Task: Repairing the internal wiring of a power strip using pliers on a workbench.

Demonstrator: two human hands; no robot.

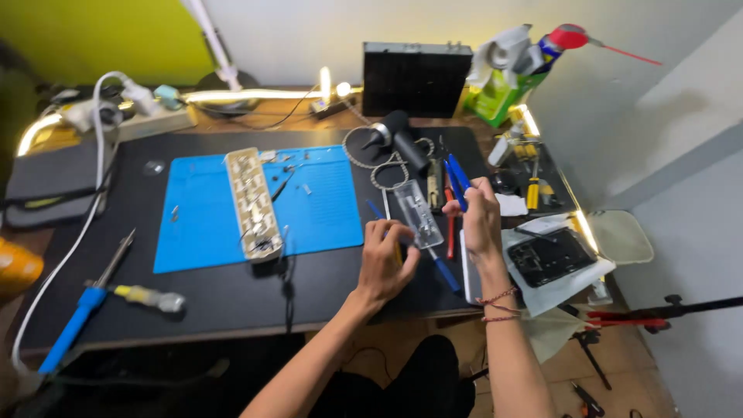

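The left hand (385,259) rests curled on the black surface (232,294), touching one clear plastic case (415,214) just beside it. The right hand (480,217) grips one pair of blue-handled pliers (457,179) above that case's right edge.

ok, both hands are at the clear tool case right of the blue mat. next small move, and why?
Probably lift the blue-handled tool clear of the clear case. The right hand already pinches it above the case, the left hand rests at the case's near end, and the opened power strip lies on the blue mat.
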